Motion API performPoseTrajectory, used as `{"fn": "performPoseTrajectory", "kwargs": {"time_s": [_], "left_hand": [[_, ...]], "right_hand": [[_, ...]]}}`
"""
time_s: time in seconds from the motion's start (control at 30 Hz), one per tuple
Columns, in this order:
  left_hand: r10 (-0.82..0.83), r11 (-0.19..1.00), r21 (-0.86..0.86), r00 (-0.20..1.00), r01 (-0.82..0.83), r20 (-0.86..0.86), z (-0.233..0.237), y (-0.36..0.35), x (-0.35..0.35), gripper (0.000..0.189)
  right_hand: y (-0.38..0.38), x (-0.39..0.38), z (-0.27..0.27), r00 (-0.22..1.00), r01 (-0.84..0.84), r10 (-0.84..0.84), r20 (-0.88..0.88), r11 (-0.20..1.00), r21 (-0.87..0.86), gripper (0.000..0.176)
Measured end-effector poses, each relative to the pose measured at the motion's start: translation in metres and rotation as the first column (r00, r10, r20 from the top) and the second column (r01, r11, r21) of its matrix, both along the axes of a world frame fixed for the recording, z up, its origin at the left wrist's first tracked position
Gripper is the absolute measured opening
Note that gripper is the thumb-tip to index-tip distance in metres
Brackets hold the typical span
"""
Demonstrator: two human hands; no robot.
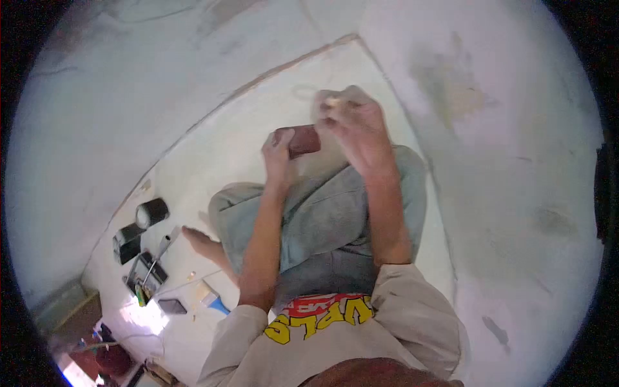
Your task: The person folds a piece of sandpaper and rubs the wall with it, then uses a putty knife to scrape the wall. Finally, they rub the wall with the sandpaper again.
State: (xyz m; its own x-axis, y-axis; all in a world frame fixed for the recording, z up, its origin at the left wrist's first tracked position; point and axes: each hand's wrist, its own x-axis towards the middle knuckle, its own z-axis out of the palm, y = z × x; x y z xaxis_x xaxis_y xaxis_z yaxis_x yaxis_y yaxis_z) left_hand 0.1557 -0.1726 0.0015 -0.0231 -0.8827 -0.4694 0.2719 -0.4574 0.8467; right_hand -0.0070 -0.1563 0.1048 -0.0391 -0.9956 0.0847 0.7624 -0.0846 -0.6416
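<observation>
My left hand (277, 151) is closed around one end of a reddish-brown, box-shaped block (305, 141), held above the pale floor in front of my crossed legs. Just right of the block and a little higher, my right hand (354, 122) is raised with its fingers curled together and blurred by motion. A small yellowish spot shows at its fingertips, too smeared to name. Below both hands lie my grey-blue trousers (329, 209).
Two dark cylindrical containers (152, 213) lie at left, beside a black tray (147, 276) with tools. Nearby are a flat dark rectangular object (172, 306) and a blue-handled paintbrush (211, 297). Walls meet in a corner ahead. Assorted items, including a reddish round object (114, 360), crowd the lower left.
</observation>
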Motion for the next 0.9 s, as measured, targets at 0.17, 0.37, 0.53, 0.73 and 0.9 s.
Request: {"fn": "performPoseTrajectory", "kwargs": {"time_s": [0.17, 0.37, 0.53, 0.73, 0.9], "left_hand": [[0.012, 1.0, 0.012, 1.0, -0.011, -0.015, -0.016, -0.001, -0.001, 0.021], [0.013, 1.0, 0.015, 0.998, -0.014, 0.059, -0.023, -0.003, -0.001, 0.019], [0.017, 1.0, 0.019, 0.999, -0.018, 0.044, -0.02, -0.003, -0.002, 0.019], [0.008, 1.0, 0.019, 0.999, -0.009, 0.038, -0.031, -0.006, 0.003, 0.022], [0.012, 1.0, -0.014, 1.0, -0.012, -0.009, -0.019, -0.003, 0.001, 0.023]], "right_hand": [[-0.006, 0.003, -0.006, 0.985, 0.033, -0.025, -0.171, 0.999, 0.041, 0.01], [-0.013, 0.008, -0.03, 0.431, 0.39, -0.159, -0.888, 0.921, 0.025, 0.017], [-0.016, 0.01, -0.036, 0.474, 0.432, -0.19, -0.86, 0.901, 0.039, 0.021], [-0.016, 0.012, -0.036, 0.444, 0.416, -0.172, -0.879, 0.909, 0.033, 0.023], [-0.016, 0.014, -0.032, 0.471, 0.423, -0.152, -0.869, 0.903, 0.072, 0.023]]}}
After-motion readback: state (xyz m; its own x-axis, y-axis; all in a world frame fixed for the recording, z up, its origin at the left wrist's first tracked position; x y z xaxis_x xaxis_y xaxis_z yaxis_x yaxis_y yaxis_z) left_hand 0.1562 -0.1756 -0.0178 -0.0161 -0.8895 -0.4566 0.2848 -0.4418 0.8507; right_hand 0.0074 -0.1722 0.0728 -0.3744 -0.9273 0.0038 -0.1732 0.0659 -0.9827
